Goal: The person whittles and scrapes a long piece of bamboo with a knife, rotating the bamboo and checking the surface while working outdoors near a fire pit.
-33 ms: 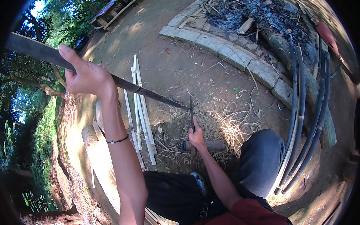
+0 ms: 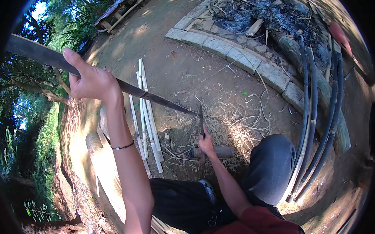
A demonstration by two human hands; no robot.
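Note:
A long dark bamboo strip (image 2: 155, 97) slants from the upper left down to the middle of the view. My left hand (image 2: 91, 81) is wrapped round its upper part, thumb lying along it. At the strip's lower end stands a dark-bladed knife (image 2: 202, 119), gripped by my right hand (image 2: 206, 145). The blade is upright and meets or nearly meets the strip's tip; contact is hard to tell. Under my right hand lies a short dark cylindrical piece (image 2: 224, 152) on the ground. Curly pale shavings (image 2: 236, 127) are scattered just beyond it.
Pale split strips (image 2: 148, 115) lie left of the shavings. Long dark bamboo poles (image 2: 314, 96) lie on the right, beside a thick log (image 2: 340, 130). A stone border (image 2: 243, 59) edges an ashy fire pit (image 2: 240, 22). A sunlit log (image 2: 96, 149) lies at left.
The knife and my right hand have shifted very slightly to the right, with the blade tip a little lower. My left hand and the bamboo strip are almost unmoved.

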